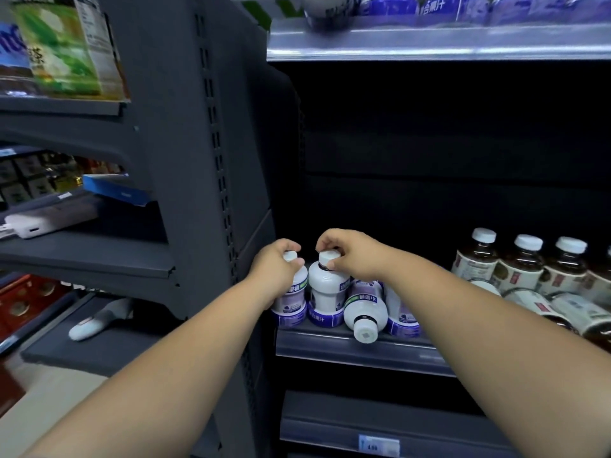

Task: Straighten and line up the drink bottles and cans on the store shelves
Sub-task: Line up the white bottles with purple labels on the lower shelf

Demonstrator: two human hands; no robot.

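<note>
Two glossy white bottles [325, 292]: left hand [272, 267], right hand [350, 256] grip rounded tops.

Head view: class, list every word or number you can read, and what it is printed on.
"合果汁": label of the top-shelf bottle.
"合果汁": lower band of the second white bottle from the left.
"4.9", last digit unclear: price tag.
All other labels: too blurred to read.

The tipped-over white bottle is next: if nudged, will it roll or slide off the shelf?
The lying bottle is round and on its side, so it would probably roll, though the upright bottles beside it may check that. Its cap reaches the shelf edge, so a forward pull could drop it. Its glossy plastic may be slippery.
</note>
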